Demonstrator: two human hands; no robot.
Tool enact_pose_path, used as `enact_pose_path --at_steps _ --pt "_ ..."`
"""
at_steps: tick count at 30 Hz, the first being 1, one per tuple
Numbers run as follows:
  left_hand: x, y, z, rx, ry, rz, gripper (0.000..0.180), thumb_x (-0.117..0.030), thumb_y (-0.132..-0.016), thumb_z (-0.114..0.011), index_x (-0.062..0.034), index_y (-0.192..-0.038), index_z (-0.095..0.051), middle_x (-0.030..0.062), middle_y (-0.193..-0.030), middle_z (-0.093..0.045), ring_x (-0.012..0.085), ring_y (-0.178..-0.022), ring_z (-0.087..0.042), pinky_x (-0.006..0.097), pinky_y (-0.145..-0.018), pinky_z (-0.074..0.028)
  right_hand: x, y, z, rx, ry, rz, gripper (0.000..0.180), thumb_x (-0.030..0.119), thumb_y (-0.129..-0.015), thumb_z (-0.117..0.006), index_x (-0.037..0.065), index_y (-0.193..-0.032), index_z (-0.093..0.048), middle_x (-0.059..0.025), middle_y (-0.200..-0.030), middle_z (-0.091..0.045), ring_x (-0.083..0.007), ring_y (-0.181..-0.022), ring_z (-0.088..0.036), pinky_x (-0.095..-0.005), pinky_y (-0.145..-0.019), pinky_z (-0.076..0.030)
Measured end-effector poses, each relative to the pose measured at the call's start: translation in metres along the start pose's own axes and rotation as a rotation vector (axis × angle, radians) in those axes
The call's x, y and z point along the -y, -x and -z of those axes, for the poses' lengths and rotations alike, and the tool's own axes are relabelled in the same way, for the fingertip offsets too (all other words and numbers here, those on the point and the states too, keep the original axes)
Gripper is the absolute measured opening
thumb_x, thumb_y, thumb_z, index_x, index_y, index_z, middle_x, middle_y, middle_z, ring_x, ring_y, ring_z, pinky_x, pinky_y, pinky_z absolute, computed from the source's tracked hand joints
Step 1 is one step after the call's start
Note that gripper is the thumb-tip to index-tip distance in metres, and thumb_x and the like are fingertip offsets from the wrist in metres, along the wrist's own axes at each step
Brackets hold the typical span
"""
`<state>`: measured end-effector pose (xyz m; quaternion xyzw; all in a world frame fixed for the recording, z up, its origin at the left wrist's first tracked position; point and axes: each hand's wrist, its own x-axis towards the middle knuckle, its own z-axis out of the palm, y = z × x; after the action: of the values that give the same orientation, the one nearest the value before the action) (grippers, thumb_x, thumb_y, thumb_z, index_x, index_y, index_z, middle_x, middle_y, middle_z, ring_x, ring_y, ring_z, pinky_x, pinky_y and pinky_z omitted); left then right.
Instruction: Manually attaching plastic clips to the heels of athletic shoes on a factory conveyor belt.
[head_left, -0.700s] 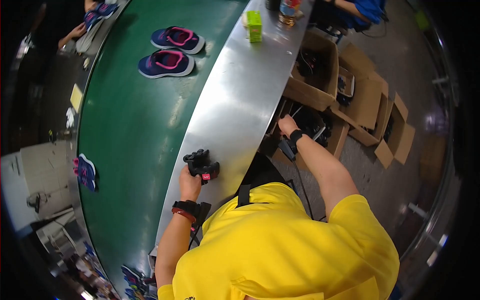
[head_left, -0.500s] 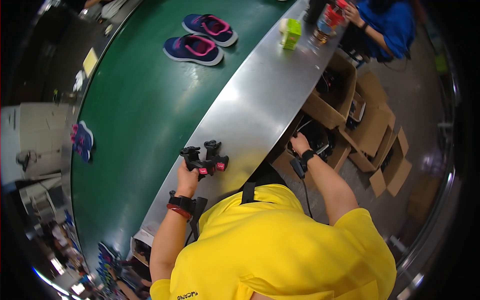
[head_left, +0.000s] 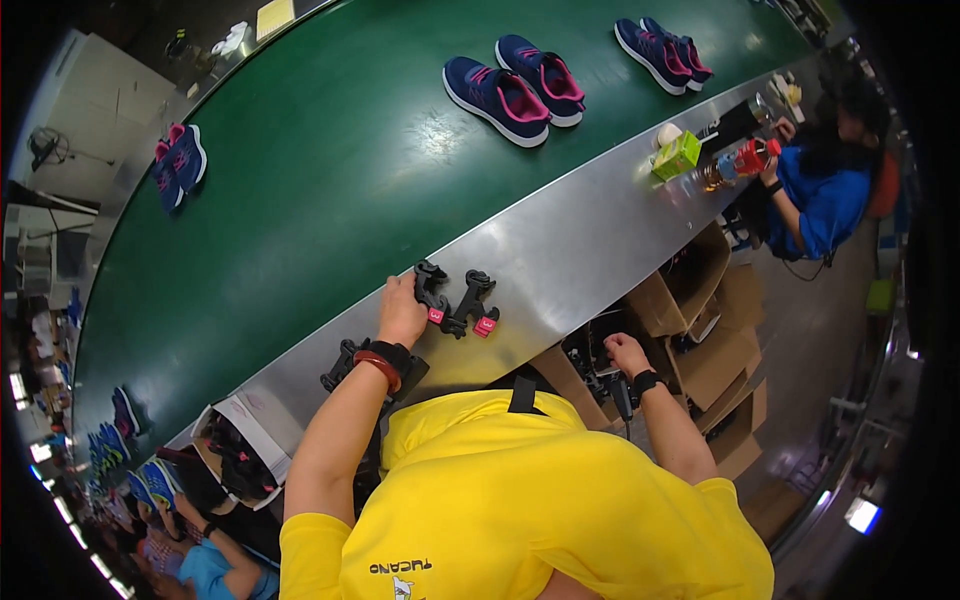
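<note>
While the left hand [head_left: 402, 312] closes on a black plastic shoe insert [head_left: 431, 290] at frame centre on the steel ledge [head_left: 560, 250], its twin [head_left: 472, 303] just beside it, the right hand [head_left: 627, 353] reaches, loosely curled, into a cardboard box [head_left: 590, 375] lower right.

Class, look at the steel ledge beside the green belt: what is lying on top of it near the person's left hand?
Two black plastic shoe forms with small red tags lie on the steel ledge. The left hand covers one end of the nearer form, so that end is hidden.
</note>
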<state>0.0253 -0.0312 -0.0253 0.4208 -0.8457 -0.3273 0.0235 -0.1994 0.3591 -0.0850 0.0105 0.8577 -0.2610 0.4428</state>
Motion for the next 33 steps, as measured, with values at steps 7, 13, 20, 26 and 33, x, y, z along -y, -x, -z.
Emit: enact_pose_path --at_steps 7,13,20,26,33 --pt "0.005 -0.008 0.008 0.060 -0.042 0.022 0.040 0.003 -0.071 -0.057 -0.0037 -0.110 -0.059 0.0174 -0.100 -0.056 0.0366 -0.098 -0.052 0.044 -0.085 -0.044 0.175 0.082 -0.032 -0.193 0.469 1.098 0.020 0.003 -0.075 -0.060 0.006 -0.095 -0.060 -0.0122 -0.089 -0.059 -0.0311 -0.087 -0.056 -0.0382 -0.077 -0.047" --pt "0.003 -0.001 0.006 -0.001 -0.035 -0.048 0.038 0.001 -0.072 -0.057 -0.0061 -0.110 -0.060 0.0158 -0.097 -0.057 0.0347 -0.095 -0.054 0.044 -0.084 -0.044 0.265 0.060 -0.099 0.023 0.851 1.587 0.032 0.010 -0.081 -0.050 0.011 -0.112 -0.058 -0.0092 -0.116 -0.056 -0.0281 -0.113 -0.049 -0.0371 -0.091 -0.041" --pt "-0.005 0.000 -0.003 -0.047 0.005 -0.116 0.033 -0.003 -0.073 -0.057 -0.0079 -0.106 -0.062 0.0134 -0.094 -0.058 0.0337 -0.095 -0.054 0.043 -0.082 -0.044 0.261 0.028 -0.117 0.237 1.013 1.571 0.014 0.014 -0.078 -0.053 0.012 -0.091 -0.057 -0.0055 -0.094 -0.053 -0.0261 -0.094 -0.050 -0.0357 -0.080 -0.042" --pt "-0.026 -0.001 -0.014 0.036 -0.049 -0.179 0.038 0.000 -0.071 -0.056 -0.0095 -0.107 -0.062 0.0118 -0.096 -0.056 0.0317 -0.096 -0.053 0.042 -0.081 -0.041 0.231 0.037 -0.112 0.232 0.862 1.498 0.017 0.009 -0.074 -0.055 0.009 -0.091 -0.057 -0.0084 -0.094 -0.052 -0.0284 -0.092 -0.050 -0.0366 -0.077 -0.043" --pt "-0.022 0.003 -0.003 0.071 0.125 -0.124 0.046 -0.006 -0.071 -0.066 -0.0071 -0.116 -0.058 0.0140 -0.105 -0.057 0.0330 -0.103 -0.052 0.043 -0.090 -0.041 0.248 0.067 -0.080 0.253 0.777 1.428 0.045 -0.002 -0.063 -0.067 0.004 -0.106 -0.055 -0.0133 -0.108 -0.053 -0.0338 -0.103 -0.051 -0.0410 -0.090 -0.043"
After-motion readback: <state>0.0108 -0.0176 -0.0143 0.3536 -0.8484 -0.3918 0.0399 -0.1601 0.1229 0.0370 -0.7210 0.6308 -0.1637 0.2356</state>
